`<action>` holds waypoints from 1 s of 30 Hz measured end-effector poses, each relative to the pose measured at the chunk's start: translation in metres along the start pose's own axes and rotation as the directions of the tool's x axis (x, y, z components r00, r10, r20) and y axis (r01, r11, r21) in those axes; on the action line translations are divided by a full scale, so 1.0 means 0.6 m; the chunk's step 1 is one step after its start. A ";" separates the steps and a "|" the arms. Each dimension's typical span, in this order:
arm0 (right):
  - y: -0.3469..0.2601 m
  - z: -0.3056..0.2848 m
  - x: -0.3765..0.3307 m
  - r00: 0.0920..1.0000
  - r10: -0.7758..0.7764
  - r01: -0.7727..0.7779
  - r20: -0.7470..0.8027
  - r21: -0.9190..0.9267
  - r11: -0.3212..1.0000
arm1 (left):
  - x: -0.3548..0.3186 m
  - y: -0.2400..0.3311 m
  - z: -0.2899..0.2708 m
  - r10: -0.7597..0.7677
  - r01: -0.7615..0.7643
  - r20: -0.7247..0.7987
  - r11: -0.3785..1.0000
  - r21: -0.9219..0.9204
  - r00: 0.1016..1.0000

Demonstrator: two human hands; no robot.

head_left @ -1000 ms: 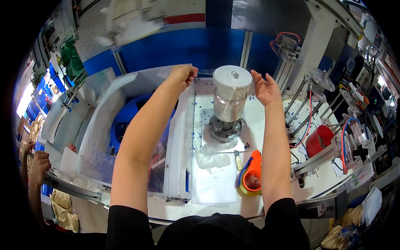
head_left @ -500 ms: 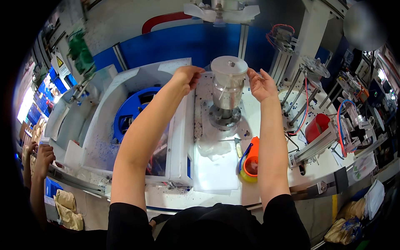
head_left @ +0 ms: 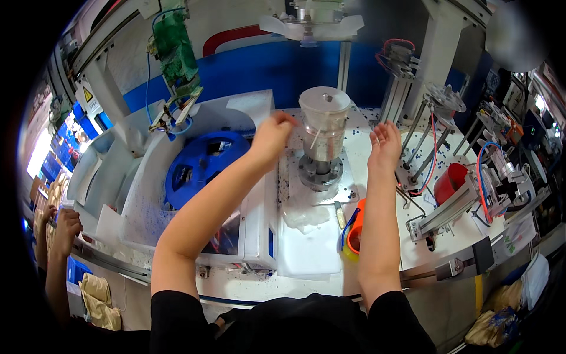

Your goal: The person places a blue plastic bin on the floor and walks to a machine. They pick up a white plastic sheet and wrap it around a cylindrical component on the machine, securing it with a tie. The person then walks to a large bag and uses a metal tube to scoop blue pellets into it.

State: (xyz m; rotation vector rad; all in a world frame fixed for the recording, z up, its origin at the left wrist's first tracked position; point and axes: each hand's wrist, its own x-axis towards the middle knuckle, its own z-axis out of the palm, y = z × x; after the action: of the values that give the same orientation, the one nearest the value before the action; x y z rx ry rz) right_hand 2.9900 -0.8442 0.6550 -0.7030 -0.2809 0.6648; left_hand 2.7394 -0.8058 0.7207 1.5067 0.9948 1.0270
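Note:
A clear plastic-looking container (head_left: 325,138) with a pale, flat round lid (head_left: 323,99) stands upright on a dark metal base (head_left: 320,173). My left hand (head_left: 272,137) hovers at its left side, apart from it, fingers curled and smeared by motion. On the other side, my right hand (head_left: 385,144) is raised off the container, its fingers loosely bent and apart, nothing in them. Below the base lie a crumpled clear plastic bag (head_left: 303,215), a small knife-like tool (head_left: 340,215) and white sheets (head_left: 308,253). My right forearm partly hides an orange cup (head_left: 354,237).
A white tub (head_left: 259,194) holding a blue spoked wheel (head_left: 206,168) fills the left side, beneath a green-wrapped machine arm (head_left: 177,56). On the right stand metal rods with a red hose (head_left: 435,147) and a red bin (head_left: 451,182). Another person's hand (head_left: 68,224) is at far left.
Both hands have drawn down and away from the container's top; the right has also shifted right. The green-wrapped machine arm has moved right, over the tub. The blue wheel shows more fully.

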 end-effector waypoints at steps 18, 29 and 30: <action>0.070 0.077 -0.074 0.763 -0.004 0.188 0.647 -0.217 0.958 | 0.054 -0.081 0.069 0.249 -0.197 0.137 0.931 -0.308 0.959; 0.023 0.119 -0.078 0.172 -0.366 0.971 0.915 -0.220 -0.094 | 0.105 -0.105 0.089 0.359 -0.374 0.148 0.924 0.083 0.921; 0.018 0.132 -0.073 0.194 -0.474 0.969 0.859 -0.243 -0.045 | 0.092 -0.084 0.094 0.304 -0.311 0.122 0.949 0.043 0.945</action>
State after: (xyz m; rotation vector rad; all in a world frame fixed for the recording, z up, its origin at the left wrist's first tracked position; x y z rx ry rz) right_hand 2.9160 -0.8268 0.7051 -1.0334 -1.5696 -0.6260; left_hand 2.8055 -0.7622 0.6706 1.7908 0.7289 1.1202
